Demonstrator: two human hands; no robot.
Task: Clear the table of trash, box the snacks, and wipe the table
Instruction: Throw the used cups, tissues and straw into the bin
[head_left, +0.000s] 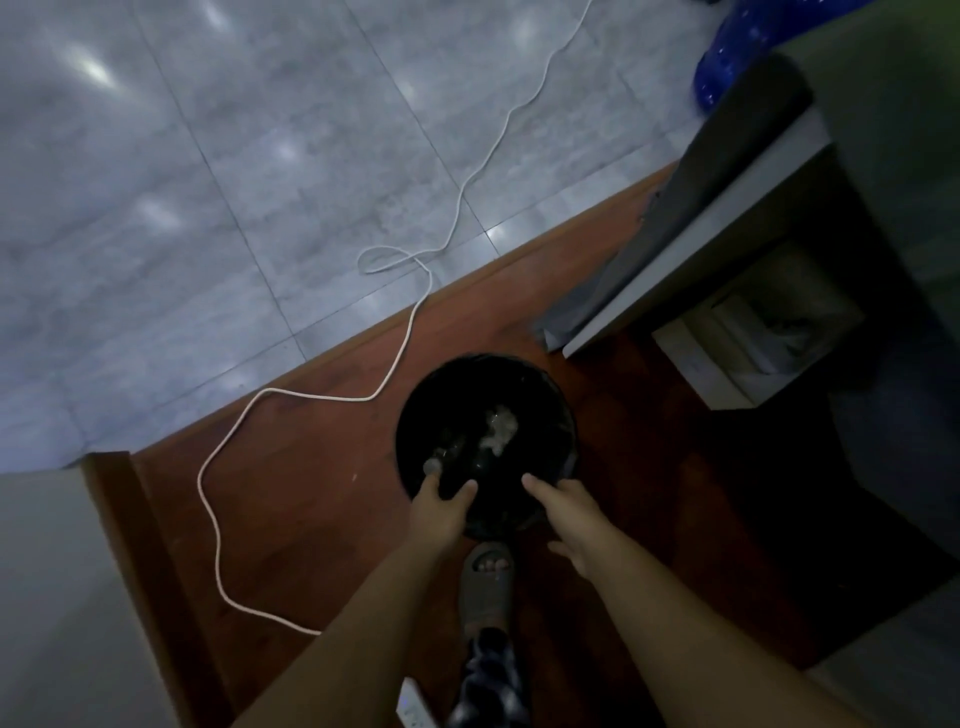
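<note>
A round black trash bin (558, 415) lined with a dark bag stands on the brown wooden floor below me. Crumpled pale trash (500, 428) lies inside it. A small greyish piece (432, 466) shows just past my left fingertips, and whether it is held is unclear. My left hand (439, 506) reaches over the bin's near rim with fingers extended. My right hand (563, 512) hovers over the near right rim, fingers straight and spread, holding nothing.
A white cable (415, 317) snakes across the grey tiles and the wooden floor to a power strip (413, 709) at the bottom. A grey table edge (691, 254) and an open box (753, 332) lie to the right. My sandalled foot (485, 579) stands before the bin.
</note>
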